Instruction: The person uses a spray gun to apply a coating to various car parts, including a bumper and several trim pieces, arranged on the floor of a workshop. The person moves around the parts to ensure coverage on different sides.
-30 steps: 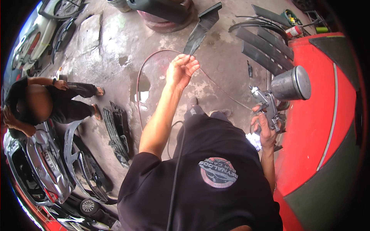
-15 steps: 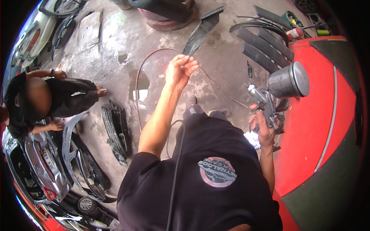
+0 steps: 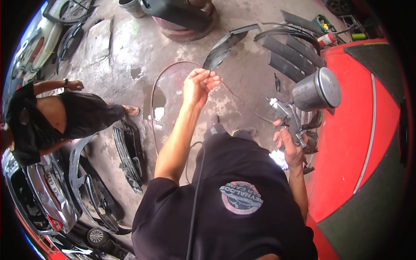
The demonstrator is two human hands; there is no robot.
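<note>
Over the floor [image 3: 130, 50], left grip [image 3: 198, 86] pinches a black panel [image 3: 224, 48], now swung further rightward, right grip [image 3: 290, 146] a sprayer [image 3: 290, 117]

I look down on a worn grey concrete floor [image 3: 130, 56], stained and patchy, with pale light glaring off it toward the upper left. At the frame's right I see a large red panel [image 3: 353, 125] with dark areas along its edge. A reddish round base [image 3: 171, 31] stands at top centre beside a grey bucket [image 3: 131, 8]; silver bodywork [image 3: 58, 195] fills my lower left.
</note>
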